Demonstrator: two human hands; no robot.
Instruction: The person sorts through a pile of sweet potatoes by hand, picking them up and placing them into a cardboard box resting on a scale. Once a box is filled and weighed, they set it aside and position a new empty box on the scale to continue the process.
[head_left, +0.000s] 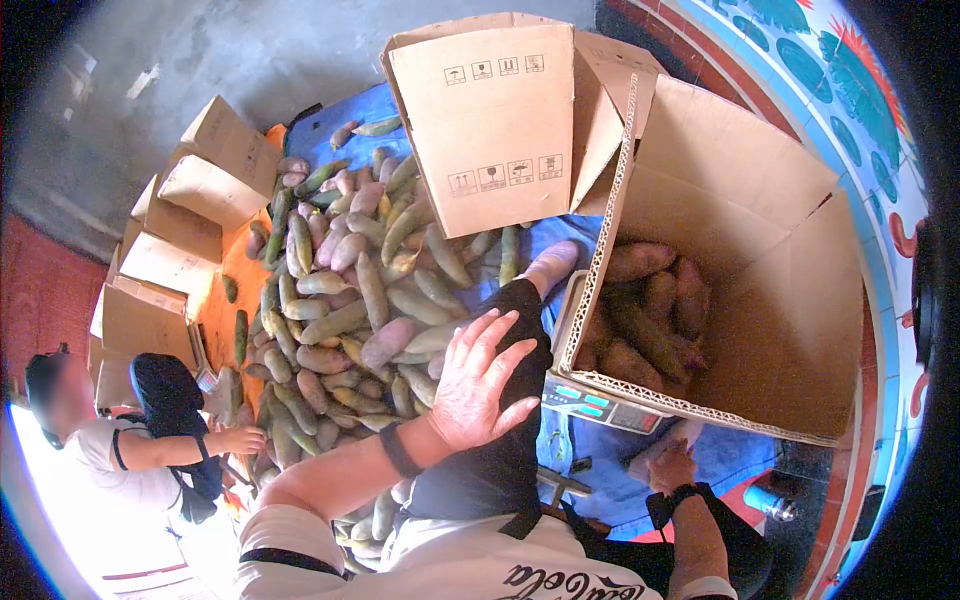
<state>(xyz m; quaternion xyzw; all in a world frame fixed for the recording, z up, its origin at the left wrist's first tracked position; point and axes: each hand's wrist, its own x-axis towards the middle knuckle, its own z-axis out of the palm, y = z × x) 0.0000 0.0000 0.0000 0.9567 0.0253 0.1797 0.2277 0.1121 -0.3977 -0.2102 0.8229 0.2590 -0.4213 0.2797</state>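
My left hand [482, 385], fingers spread and palm down, is held over my dark-trousered leg [505, 370], with nothing in it. Beside it lies a large heap of long green and pinkish vegetables [345, 290]. My right hand [672, 465], with a dark watch at its wrist, is low beside my right foot [680, 436], below the scale; its fingers are partly hidden. An open cardboard box [770, 290] stands tilted on the digital scale [605, 403]. Several of the same vegetables [655, 310] lie inside it.
Another open carton [490, 130] stands behind the heap. More cartons [170, 230] line the left side. A co-worker [130, 440] reaches a hand to the heap's left edge. A blue tarp [620, 480] covers the floor. A blue metallic cylinder [770, 502] lies at the right.
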